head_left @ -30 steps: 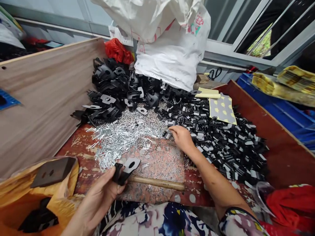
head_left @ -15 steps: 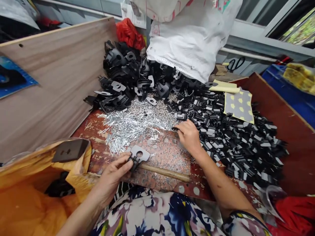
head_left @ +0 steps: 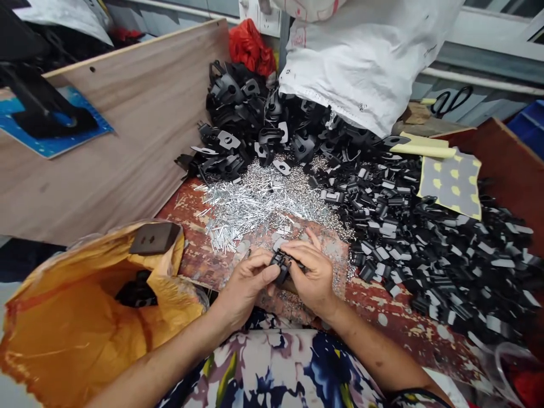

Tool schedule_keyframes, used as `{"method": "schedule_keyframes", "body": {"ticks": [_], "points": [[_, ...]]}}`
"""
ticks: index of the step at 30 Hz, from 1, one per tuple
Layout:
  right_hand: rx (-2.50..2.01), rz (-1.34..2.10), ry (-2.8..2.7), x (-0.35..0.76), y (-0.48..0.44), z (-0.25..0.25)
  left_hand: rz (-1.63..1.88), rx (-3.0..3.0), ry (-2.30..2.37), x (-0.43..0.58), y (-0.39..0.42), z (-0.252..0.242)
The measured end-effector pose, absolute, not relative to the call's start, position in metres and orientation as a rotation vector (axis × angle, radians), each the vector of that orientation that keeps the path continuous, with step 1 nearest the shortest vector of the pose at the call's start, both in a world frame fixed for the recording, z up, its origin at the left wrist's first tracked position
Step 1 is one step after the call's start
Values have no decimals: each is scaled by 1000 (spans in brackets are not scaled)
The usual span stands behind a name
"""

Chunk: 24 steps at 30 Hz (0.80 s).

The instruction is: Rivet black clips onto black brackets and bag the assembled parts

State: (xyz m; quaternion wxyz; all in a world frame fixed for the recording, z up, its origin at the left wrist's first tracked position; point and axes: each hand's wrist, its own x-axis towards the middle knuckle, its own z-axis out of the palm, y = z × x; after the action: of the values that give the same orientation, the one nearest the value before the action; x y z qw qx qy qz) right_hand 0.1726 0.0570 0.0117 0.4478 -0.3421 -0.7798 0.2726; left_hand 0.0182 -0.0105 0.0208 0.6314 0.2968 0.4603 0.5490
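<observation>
In the head view my left hand point(head_left: 249, 279) pinches a black plastic part point(head_left: 281, 266) at the front of the worktable. My right hand point(head_left: 312, 275) meets it from the other side, thumb and fingers closed at the part's right edge. A small piece between those right fingertips cannot be made out. Just beyond both hands lies a heap of thin silvery metal pins point(head_left: 238, 212), mixed toward the right with tiny metal bits point(head_left: 317, 198). The wooden stick seen earlier is mostly hidden beneath my hands.
Small black clips point(head_left: 395, 221) are piled to the right. Larger black plastic pieces point(head_left: 238, 136) stand heaped at the back, under a white sack point(head_left: 344, 73). At left, an open yellow bag point(head_left: 76, 317) sits below a wooden board point(head_left: 140, 124). Scissors point(head_left: 453, 102) lie at back right.
My right hand has come from the edge of the clip pile to the part in my left hand. The left hand has turned the part and moved right. The view has swung left.
</observation>
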Motion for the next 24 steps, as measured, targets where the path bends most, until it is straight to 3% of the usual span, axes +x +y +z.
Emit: {"method": "schedule_keyframes", "body": {"ticks": [7, 13, 20, 22, 24], "points": [[-807, 896, -1881, 170, 46, -7, 1174, 510, 960, 8, -19, 9], [-775, 813, -2038, 171, 36, -9, 1216, 629, 1048, 7, -21, -7], [-779, 1541, -1840, 168, 42, -13, 1278, 995, 1342, -8, -22, -8], [-738, 1438, -2031, 169, 61, -9, 1264, 1000, 1332, -17, -24, -7], [-788, 1032, -2261, 170, 86, -6, 1273, 911, 1303, -24, -26, -9]]}}
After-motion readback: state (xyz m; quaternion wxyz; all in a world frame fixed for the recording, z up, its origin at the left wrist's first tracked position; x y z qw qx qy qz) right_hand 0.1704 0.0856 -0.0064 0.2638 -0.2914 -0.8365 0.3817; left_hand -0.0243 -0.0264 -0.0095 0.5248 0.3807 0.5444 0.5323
